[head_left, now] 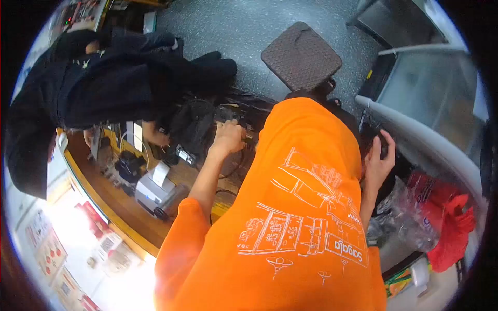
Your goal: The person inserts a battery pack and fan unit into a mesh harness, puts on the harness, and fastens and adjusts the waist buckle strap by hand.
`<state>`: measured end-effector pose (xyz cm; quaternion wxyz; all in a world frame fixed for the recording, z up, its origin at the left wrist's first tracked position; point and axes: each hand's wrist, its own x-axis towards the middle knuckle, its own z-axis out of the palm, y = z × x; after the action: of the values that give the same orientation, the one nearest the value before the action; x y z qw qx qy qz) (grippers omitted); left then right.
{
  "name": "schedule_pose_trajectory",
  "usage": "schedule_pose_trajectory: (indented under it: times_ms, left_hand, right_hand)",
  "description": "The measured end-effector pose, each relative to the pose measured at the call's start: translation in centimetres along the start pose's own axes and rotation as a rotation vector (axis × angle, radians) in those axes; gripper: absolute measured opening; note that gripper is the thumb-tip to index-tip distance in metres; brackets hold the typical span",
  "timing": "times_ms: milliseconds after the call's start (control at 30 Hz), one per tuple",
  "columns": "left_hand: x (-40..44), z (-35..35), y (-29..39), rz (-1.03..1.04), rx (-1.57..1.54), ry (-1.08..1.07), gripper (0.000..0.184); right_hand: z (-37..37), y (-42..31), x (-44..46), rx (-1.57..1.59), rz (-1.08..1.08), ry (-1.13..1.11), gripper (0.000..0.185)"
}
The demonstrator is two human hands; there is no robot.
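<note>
My left hand [230, 137] is at the edge of the wooden counter, beside a black bag-like bundle [193, 122]. Its fingers curl down over something dark that I cannot make out. On the other side of my orange shirt [290, 207], my right hand [379, 159] is raised with its fingers bent and apart, close to dark items in shadow. Nothing shows clearly between those fingers. A small silver and black device [185, 155] lies left of my left forearm, and a dark cable runs below that hand.
A grey printer [158, 191] with white paper stands on the counter [116, 199]. At left leans a person in black [104, 88], a hand [155, 136] over the counter. Ahead is a dark padded stool [302, 56]. Clear plastic [412, 220] and red bags [456, 228] lie right.
</note>
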<state>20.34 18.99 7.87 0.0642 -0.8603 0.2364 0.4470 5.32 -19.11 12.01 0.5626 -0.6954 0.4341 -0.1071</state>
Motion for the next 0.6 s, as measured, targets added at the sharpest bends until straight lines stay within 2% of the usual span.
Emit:
schedule_pose_trajectory:
  times_ms: [100, 200, 233, 333, 400, 467, 533, 600]
  left_hand:
    - [-1.5, 0.1, 0.4, 0.080, -0.152, -0.066, 0.042]
    - [-0.9, 1.8, 2.7, -0.066, -0.167, 0.043, 0.048]
    - [-0.4, 3.6, 3.2, -0.079, -0.121, 0.132, 0.044]
    - [0.1, 6.1, 3.5, -0.114, -0.287, 0.287, 0.034]
    - [-0.7, 3.6, 2.9, -0.151, -0.546, 0.339, 0.027]
    - [-2.0, 1.4, 1.9, -0.136, -0.761, 0.447, 0.021]
    - [-4.1, -2.2, 2.4, 0.052, -1.086, 0.531, 0.015]
    - [-4.8, -1.7, 1.4, 0.143, -1.218, 0.423, 0.011]
  right_hand:
    - [0.5, -0.9, 0.2, 0.129, 0.062, -0.009, 0.023]
    - [0.1, -0.3, 1.0, 0.064, 0.085, -0.076, 0.023]
    - [0.0, -0.2, 1.0, 0.056, 0.074, -0.112, 0.023]
    - [-0.3, -0.3, 1.2, -0.003, 0.033, -0.194, 0.022]
    - [-0.7, -0.8, 1.0, -0.100, -0.008, -0.212, 0.023]
    - [-1.1, 0.3, 1.8, -0.462, -0.508, -0.001, 0.025]
    - [-1.2, 0.3, 1.6, -0.458, -0.613, 0.119, 0.027]
    - [-1.1, -1.1, 0.5, -0.095, -0.315, 0.160, 0.029]
